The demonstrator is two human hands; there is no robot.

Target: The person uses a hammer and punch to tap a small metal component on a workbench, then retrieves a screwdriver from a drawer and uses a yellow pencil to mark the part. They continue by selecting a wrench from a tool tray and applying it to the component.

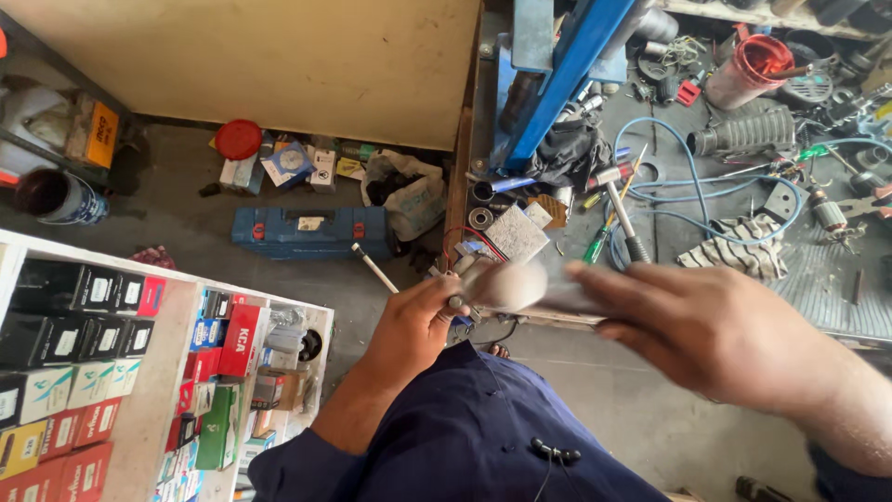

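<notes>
Looking down on a cluttered workbench [836,279] at right, strewn with a blue hose [692,191], a hammer [623,221], a striped rag [739,253], a ribbed black rubber boot [748,132] and a red tub [748,67]. Blue steel press frame [557,74] rising at the bench's near corner. Down on the floor, against a tan wall, a blue tool case [311,231] with a red lid [239,138] and small cartons behind it. At lower left, a white shelf unit [149,409] packed with boxed parts in black, red and green.

In the middle, above a dark blue work shirt [465,437], both hands meeting on one metal part [506,284] — greyish, rounded, smeared by motion, possibly a shaft or handle end. Left hand [418,325] wrapped shut around the part's near end, fingers curled over it, a thin rod [374,268] poking out up-left beyond the knuckles. Right hand [706,335] large and blurred, closed over the part's other end from the right, fingertips [581,274] just at the pale rounded section. Part thus bridging the two grips, held in the air just off the bench's front edge — not resting on anything.
</notes>
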